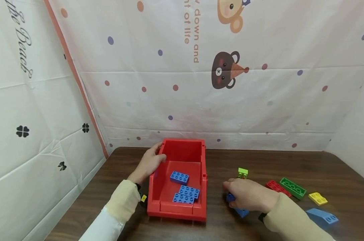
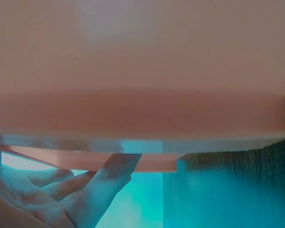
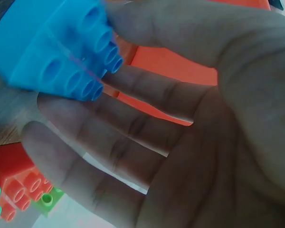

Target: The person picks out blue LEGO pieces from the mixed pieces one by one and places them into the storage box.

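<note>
Just right of a red bin [image 1: 176, 214], a person's right hand [image 1: 251, 195] pinches a blue brick [image 1: 241, 213], a grip that uneven finger pressure could let slip, while the left hand [image 1: 149, 163] holds the bin's left side.

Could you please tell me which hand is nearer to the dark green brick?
Right. The right hand, holding a blue brick, is left of the dark green brick; the left hand is farther left, at the red box.
</note>
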`<state>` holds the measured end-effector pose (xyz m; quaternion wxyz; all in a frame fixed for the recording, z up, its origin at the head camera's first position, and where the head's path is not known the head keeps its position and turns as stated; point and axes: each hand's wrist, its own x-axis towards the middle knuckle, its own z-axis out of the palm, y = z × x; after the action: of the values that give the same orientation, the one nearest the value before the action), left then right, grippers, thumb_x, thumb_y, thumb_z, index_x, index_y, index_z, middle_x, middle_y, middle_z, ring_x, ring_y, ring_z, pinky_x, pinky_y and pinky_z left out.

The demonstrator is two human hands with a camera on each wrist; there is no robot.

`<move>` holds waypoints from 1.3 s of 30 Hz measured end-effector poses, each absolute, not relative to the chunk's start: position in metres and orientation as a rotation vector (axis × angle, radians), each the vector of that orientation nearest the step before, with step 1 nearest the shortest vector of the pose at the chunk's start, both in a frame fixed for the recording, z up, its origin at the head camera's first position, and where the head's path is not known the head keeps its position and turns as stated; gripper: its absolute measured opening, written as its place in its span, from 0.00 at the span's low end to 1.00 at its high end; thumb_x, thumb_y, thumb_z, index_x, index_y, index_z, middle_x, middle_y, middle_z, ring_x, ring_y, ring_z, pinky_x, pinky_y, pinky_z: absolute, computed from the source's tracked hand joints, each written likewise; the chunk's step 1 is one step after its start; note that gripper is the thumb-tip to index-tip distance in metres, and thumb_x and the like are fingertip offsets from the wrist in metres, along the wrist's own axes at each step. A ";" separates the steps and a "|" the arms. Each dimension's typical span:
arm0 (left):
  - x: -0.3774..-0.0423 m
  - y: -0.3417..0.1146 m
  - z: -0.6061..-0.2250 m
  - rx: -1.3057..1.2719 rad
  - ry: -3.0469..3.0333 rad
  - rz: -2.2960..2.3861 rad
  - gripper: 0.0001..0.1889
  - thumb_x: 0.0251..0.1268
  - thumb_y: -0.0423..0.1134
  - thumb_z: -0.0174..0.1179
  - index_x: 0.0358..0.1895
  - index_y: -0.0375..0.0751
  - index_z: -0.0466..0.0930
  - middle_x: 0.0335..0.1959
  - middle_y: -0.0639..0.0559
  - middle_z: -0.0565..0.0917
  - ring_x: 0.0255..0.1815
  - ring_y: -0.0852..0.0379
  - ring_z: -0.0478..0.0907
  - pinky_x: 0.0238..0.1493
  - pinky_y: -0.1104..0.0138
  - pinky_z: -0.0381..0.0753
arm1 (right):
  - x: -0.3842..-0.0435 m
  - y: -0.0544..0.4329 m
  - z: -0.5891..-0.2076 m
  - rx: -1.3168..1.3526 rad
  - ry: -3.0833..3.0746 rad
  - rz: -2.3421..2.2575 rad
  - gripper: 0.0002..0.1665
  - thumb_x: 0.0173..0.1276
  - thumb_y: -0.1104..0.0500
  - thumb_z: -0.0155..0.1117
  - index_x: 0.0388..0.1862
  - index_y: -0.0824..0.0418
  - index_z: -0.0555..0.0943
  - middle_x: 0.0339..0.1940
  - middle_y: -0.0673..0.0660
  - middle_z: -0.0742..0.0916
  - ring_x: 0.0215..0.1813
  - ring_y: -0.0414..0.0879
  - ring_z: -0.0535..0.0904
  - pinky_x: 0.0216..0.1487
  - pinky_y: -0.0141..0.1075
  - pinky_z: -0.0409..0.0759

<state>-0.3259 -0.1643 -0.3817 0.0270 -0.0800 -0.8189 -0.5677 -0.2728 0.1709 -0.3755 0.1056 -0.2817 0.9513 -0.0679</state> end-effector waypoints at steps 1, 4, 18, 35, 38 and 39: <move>-0.326 -0.165 -0.382 -0.246 -2.530 -1.752 0.39 0.69 0.33 0.57 0.84 0.42 0.59 0.68 0.32 0.76 0.56 0.30 0.83 0.47 0.42 0.89 | -0.273 0.170 -0.375 -0.833 2.802 -0.191 0.21 0.60 0.60 0.82 0.49 0.60 0.83 0.44 0.54 0.86 0.43 0.47 0.84 0.52 0.50 0.87; -0.325 -0.166 -0.382 -0.247 -2.530 -1.743 0.39 0.69 0.33 0.57 0.84 0.42 0.58 0.68 0.32 0.76 0.56 0.30 0.83 0.48 0.42 0.88 | -0.272 0.169 -0.375 -0.850 2.796 -0.173 0.19 0.60 0.62 0.82 0.46 0.59 0.82 0.42 0.53 0.85 0.40 0.46 0.82 0.50 0.49 0.88; -0.328 -0.165 -0.382 -0.243 -2.533 -1.745 0.39 0.68 0.32 0.56 0.83 0.42 0.59 0.68 0.32 0.76 0.55 0.29 0.83 0.49 0.40 0.88 | -0.273 0.167 -0.375 -0.831 2.776 -0.205 0.17 0.59 0.68 0.80 0.41 0.56 0.81 0.37 0.50 0.79 0.34 0.43 0.77 0.44 0.46 0.88; -0.328 -0.164 -0.382 -0.234 -2.541 -1.732 0.39 0.68 0.33 0.57 0.83 0.41 0.59 0.68 0.32 0.76 0.55 0.30 0.83 0.49 0.40 0.88 | -0.274 0.167 -0.358 -0.893 2.850 -0.193 0.19 0.59 0.64 0.83 0.45 0.58 0.82 0.38 0.49 0.80 0.38 0.44 0.80 0.46 0.44 0.89; -0.328 -0.164 -0.382 -0.237 -2.541 -1.728 0.39 0.68 0.33 0.57 0.83 0.41 0.59 0.68 0.32 0.76 0.55 0.30 0.83 0.49 0.40 0.88 | -0.274 0.166 -0.353 -0.902 2.860 -0.216 0.19 0.59 0.64 0.82 0.46 0.58 0.82 0.39 0.49 0.81 0.39 0.44 0.81 0.48 0.45 0.89; -0.327 -0.164 -0.382 -0.239 -2.541 -1.728 0.39 0.68 0.33 0.57 0.83 0.41 0.59 0.68 0.32 0.76 0.56 0.30 0.83 0.49 0.41 0.88 | -0.273 0.166 -0.351 -0.924 2.864 -0.227 0.19 0.59 0.65 0.82 0.46 0.58 0.82 0.39 0.49 0.81 0.39 0.44 0.81 0.47 0.44 0.89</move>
<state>-0.3273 -0.1641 -0.3816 0.0298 -0.0775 -0.8240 -0.5605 -0.2732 0.1656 -0.3513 0.0616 -0.3055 0.9472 -0.0752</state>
